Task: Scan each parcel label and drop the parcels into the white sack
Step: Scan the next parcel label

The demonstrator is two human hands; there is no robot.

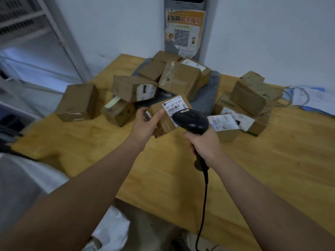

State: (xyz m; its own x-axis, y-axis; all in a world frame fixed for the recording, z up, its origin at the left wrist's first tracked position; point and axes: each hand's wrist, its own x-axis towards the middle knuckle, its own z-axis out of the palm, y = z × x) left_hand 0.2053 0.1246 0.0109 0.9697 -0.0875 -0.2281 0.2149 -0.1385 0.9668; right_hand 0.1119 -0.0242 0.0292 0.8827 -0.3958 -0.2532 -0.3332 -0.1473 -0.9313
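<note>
Head view of a scanning station. We see the left hand [145, 124] holding a small cardboard parcel [165, 126] above the wooden counter [253, 160]. Its fingers [143, 110] are clamped on the parcel's left side and the thumb is pressed on top. The parcel is tilted, with its white label [173, 105] turned up towards us, and the printed digits and barcodes are readable.

The right hand [204, 144] grips a black scanner [192, 122], with fingers [192, 147] wrapped around the handle. The scanner head sits just over the near right corner of the label and covers part of it. A black cable [203, 205] hangs from the handle past the counter edge.

Behind the held parcel, a heap of boxes [179, 78] rests on a grey mat [206, 98]. One box [78, 102] stands apart at the left. At the right we note a stack of boxes [253, 95], and a labelled box [224, 124] just beside the scanner. Loose papers [311, 98] lie at the far right edge. A torn orange poster [183, 31] with a square code hangs on the wall.

Below the near counter edge we see white material [112, 230]. It is possibly the white sack, but the view there is too partial for us to be sure.
</note>
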